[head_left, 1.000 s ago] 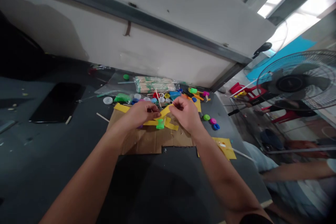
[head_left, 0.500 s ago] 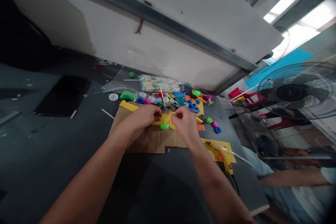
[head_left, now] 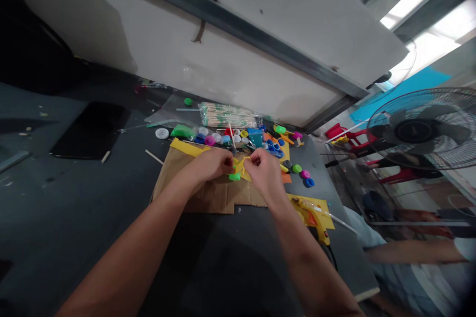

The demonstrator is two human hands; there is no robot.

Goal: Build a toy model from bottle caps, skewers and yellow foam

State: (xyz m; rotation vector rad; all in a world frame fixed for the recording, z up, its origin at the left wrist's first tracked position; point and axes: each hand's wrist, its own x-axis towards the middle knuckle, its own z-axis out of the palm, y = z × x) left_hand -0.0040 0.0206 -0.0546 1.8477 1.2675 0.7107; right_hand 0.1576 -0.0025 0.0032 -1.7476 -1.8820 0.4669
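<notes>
Above a sheet of brown cardboard (head_left: 211, 200), my left hand (head_left: 215, 162) and my right hand (head_left: 262, 166) face each other with fingertips pinched. Between them is a piece of yellow paper (head_left: 240, 163), and both hands grip it. Just below the paper lies a bright green piece (head_left: 234, 177). A yellow strip (head_left: 186, 147) lies along the cardboard's far left edge. Behind the hands are several coloured bottle caps (head_left: 209, 140) and a clear packet of wooden sticks (head_left: 226, 116). The fingers hide part of the paper.
A yellow glue gun (head_left: 316, 220) rests on yellow sheet at the right, its cord trailing down. A black phone-like slab (head_left: 89, 130) lies at the left. Green, pink and blue caps (head_left: 309, 183) sit near the right edge. Beyond stand a fan (head_left: 416, 130) and a person's arm (head_left: 416, 251).
My left hand has drawn slightly closer to the right one along the yellow paper. The whole view has shifted a little. Both hands still pinch.
</notes>
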